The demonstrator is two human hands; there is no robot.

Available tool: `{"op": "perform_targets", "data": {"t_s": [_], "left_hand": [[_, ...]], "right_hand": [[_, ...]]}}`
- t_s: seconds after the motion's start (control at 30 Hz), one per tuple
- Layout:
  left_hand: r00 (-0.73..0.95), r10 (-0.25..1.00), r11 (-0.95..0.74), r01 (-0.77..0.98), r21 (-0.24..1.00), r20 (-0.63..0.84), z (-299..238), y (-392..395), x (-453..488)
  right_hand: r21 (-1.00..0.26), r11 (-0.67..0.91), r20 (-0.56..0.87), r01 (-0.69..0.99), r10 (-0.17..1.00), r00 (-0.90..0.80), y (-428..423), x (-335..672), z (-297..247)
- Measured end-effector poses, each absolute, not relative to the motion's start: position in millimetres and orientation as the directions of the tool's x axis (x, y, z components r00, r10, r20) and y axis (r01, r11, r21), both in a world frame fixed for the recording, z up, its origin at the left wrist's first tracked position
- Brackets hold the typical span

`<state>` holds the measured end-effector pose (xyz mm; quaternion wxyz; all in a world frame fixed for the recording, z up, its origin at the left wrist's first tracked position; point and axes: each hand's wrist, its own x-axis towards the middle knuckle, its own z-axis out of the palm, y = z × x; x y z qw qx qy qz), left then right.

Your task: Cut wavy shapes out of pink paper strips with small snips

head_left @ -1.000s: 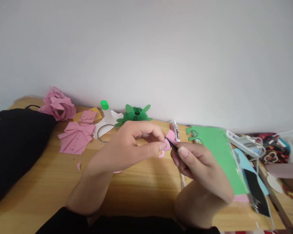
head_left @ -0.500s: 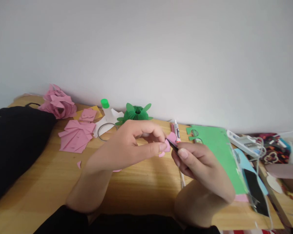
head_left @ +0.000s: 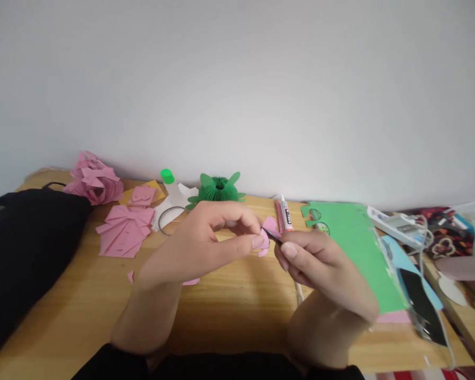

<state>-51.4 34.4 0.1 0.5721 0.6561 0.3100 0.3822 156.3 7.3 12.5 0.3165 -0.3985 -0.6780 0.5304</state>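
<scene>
Head view, the only one: left hand (head_left: 206, 237) is raised over the wooden table (head_left: 229, 306), thumb and forefinger pinched together on a small pink paper piece (head_left: 268, 228). The piece sticks out to the right of the left fingertips (head_left: 257, 241), toward the right hand (head_left: 320, 269). Right hand sits just right of it, fingers closed round a thin dark tool (head_left: 276, 238); only its tip shows, cannot tell what kind of tool. The tool's long axis runs from the right fist up and to the left, and its tip meets the lower right edge of the pink piece, touching or nearly so. So the piece lies between the two hands, held by the left, worked on from the right; both are equally near. A small pink scrap (head_left: 263, 252) lies on the table just below the pinch. Behind the hands: a glue tube (head_left: 285, 217) lying with nozzle away from the person, a green paper sheet (head_left: 356, 248) to the right, a green folded paper ornament (head_left: 218, 189) by the wall, a green-capped bottle (head_left: 169, 182), a wire ring (head_left: 169, 217), flat pink folded papers (head_left: 122, 229) and a crumpled pink paper bundle (head_left: 95, 177) at left. Black cloth (head_left: 24, 248) covers the left end of the table. Right edge holds a jumble of cables and a white device (head_left: 396, 224), too cluttered to sort out.
</scene>
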Motion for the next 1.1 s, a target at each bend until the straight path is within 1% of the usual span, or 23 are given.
{"op": "perform_targets", "data": {"t_s": [0.13,0.27,0.33,0.43,0.5,0.57,0.67,0.77,0.87,0.93,1.03,1.1], "left_hand": [[0.498,0.857,-0.143,-0.015,0.990,0.132,0,34,-51],[0.486,0.863,-0.141,-0.036,0.989,0.141,-1,34,-51],[0.477,0.867,-0.128,-0.065,0.990,0.144,-1,35,-51],[0.453,0.880,-0.096,-0.127,0.987,0.144,-2,36,-49],[0.425,0.892,-0.089,-0.173,0.981,0.156,-2,37,-47],[0.377,0.912,-0.095,-0.197,0.976,0.165,-2,37,-44],[0.311,0.936,-0.101,-0.209,0.973,0.164,-2,38,-40],[0.304,0.940,-0.091,-0.224,0.970,0.158,-3,38,-38],[0.294,0.941,-0.106,-0.223,0.969,0.171,-5,38,-35],[0.276,0.939,-0.146,-0.220,0.964,0.205,-6,37,-33],[0.271,0.927,-0.213,-0.185,0.959,0.258,-6,36,-30],[0.282,0.918,-0.247,-0.140,0.959,0.278,-5,36,-30]], "right_hand": [[-0.969,0.137,0.017,0.208,0.870,-0.492,8,156,14],[-0.973,0.126,0.016,0.194,0.874,-0.486,7,158,12],[-0.984,0.112,0.030,0.137,0.870,-0.491,6,159,9],[-0.993,0.114,0.094,0.013,0.875,-0.475,4,159,7],[-0.989,0.143,0.146,-0.039,0.896,-0.420,3,156,8],[-0.984,0.177,0.178,-0.034,0.925,-0.336,3,152,9],[-0.978,0.190,0.175,0.080,0.970,-0.169,2,144,9],[-0.967,0.188,0.184,0.174,0.982,-0.034,2,138,6],[-0.956,0.224,0.235,0.190,0.971,0.037,2,132,3],[-0.951,0.237,0.254,0.200,0.965,0.061,3,128,1],[-0.954,0.237,0.256,0.183,0.963,0.087,3,132,3],[-0.960,0.213,0.241,0.182,0.959,0.147,1,146,7]]}}
